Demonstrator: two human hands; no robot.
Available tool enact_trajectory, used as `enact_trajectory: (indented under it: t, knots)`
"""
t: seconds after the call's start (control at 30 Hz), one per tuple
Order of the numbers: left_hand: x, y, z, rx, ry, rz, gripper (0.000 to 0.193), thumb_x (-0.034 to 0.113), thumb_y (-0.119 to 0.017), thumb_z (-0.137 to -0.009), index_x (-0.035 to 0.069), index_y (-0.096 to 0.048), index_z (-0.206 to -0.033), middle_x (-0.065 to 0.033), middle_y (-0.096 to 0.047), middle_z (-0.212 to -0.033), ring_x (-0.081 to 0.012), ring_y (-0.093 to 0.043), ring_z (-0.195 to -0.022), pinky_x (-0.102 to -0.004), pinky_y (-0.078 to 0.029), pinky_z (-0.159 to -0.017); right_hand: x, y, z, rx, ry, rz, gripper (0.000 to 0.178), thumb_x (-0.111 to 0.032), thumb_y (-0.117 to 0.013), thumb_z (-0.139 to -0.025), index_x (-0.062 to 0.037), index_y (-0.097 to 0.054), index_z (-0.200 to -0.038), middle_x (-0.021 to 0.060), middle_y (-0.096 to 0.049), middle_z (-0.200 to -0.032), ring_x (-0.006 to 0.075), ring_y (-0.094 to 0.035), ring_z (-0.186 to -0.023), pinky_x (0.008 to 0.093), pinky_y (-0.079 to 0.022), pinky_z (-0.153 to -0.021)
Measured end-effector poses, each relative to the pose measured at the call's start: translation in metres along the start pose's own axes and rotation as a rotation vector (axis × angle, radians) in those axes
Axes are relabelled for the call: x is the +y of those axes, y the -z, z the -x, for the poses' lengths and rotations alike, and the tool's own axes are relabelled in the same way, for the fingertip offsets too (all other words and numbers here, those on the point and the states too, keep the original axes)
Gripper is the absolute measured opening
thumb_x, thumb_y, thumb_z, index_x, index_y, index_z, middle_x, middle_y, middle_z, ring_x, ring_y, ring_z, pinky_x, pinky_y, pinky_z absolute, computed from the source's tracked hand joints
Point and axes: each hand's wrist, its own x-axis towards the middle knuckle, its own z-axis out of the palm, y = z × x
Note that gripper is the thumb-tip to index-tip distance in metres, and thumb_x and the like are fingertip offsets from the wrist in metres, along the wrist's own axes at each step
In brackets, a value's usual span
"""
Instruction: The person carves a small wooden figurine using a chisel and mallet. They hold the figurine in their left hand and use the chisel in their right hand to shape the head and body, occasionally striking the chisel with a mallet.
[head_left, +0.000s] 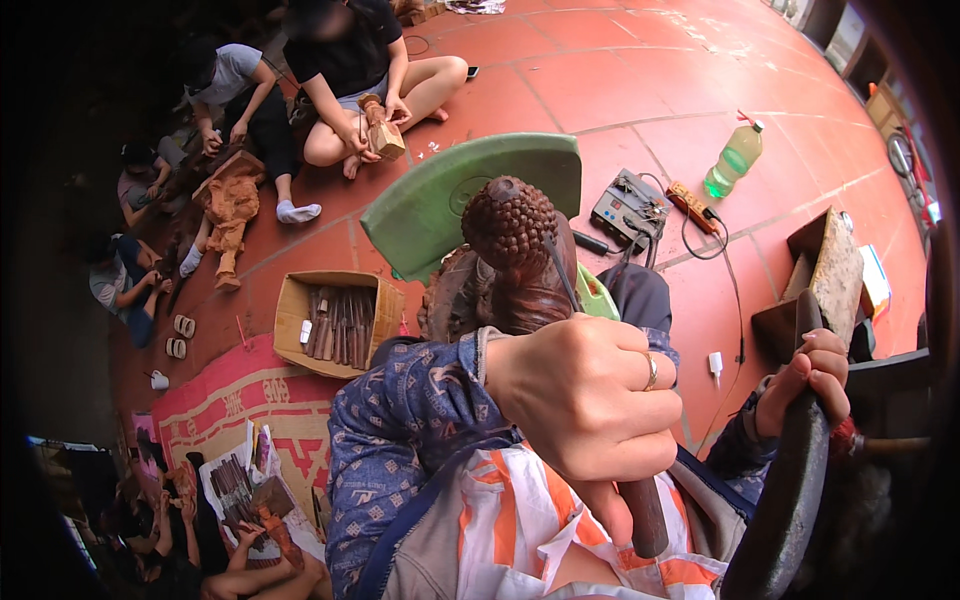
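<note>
A dark brown carved wooden head [510, 235] with a knobbly crown stands in front of me, leaning against a green plastic seat [430, 200]. My left hand [585, 400], with a ring on one finger, is closed around a chisel [645, 515] with a wooden handle. The chisel's thin metal shaft runs up to the side of the carved head. My right hand [810, 380] grips a long dark wooden mallet [790, 500] held upright at the right, apart from the carving.
A cardboard box of chisels [335, 320] sits left of the carving on the red tiled floor. A green bottle [735, 160], a small electrical unit [630, 205] with cables and a wooden block [830, 270] lie to the right. Several people [350, 70] sit carving at the upper left.
</note>
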Motion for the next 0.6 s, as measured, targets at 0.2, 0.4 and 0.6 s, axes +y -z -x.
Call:
enact_trajectory:
  t: [0.2,0.4,0.6]
  knots:
    - [0.0,-0.001,0.004,0.045,-0.025,0.002,0.054,0.062,-0.051,-0.08,0.012,-0.043,-0.062,0.0001,-0.039,-0.06,-0.0154,-0.044,-0.05,-0.0271,-0.033,-0.042,-0.006,0.003,-0.008,-0.001,0.074,0.019,0.02,-0.002,-0.056,-0.091,-0.0073,-0.038,-0.098,0.0096,-0.045,-0.073,0.0214,-0.046,-0.065,0.0416,-0.044,-0.063]
    - [-0.003,-0.007,-0.002,0.302,-0.098,0.077,0.063,0.064,-0.043,-0.089,0.01,-0.039,-0.056,0.001,-0.032,-0.054,-0.0117,-0.033,-0.04,-0.0253,-0.022,-0.035,-0.02,0.019,-0.036,-0.071,0.122,0.09,0.021,-0.007,-0.057,-0.091,-0.0118,-0.037,-0.096,0.0052,-0.042,-0.072,0.0173,-0.041,-0.059,0.0389,-0.043,-0.06]
    - [-0.003,0.005,-0.005,0.271,-0.091,0.158,0.065,0.068,-0.046,-0.084,0.009,-0.042,-0.057,0.0006,-0.031,-0.053,-0.0122,-0.033,-0.039,-0.0255,-0.023,-0.034,-0.031,0.032,-0.06,-0.153,0.273,0.154,0.022,0.001,-0.049,-0.089,-0.0124,-0.036,-0.1,0.0046,-0.041,-0.074,0.0158,-0.039,-0.059,0.0396,-0.04,-0.059]
